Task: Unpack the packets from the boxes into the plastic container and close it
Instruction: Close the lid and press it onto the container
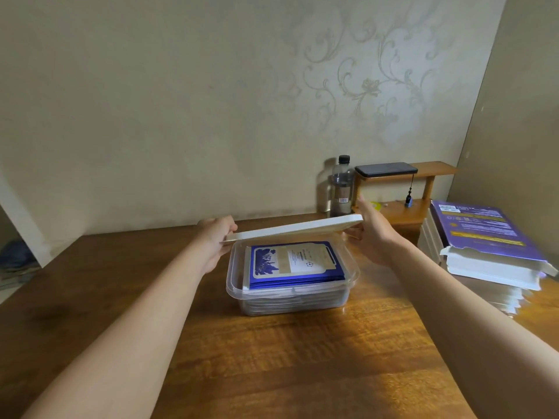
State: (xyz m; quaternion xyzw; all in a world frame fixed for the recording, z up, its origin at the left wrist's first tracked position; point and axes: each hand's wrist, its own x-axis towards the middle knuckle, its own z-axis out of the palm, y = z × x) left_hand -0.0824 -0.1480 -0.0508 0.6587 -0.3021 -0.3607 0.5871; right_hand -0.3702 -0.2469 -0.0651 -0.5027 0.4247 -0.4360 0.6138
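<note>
Above the clear plastic container [290, 294] of blue packets [295, 264], both hands, left [216, 243] at nine o'clock, right [373, 234] at three, pinch the flat white lid [295, 229].

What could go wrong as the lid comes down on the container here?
The lid is held tilted, right hand higher than left hand, so it may seat crooked on the container. The packets look stacked near the rim and could keep it from closing fully.
</note>
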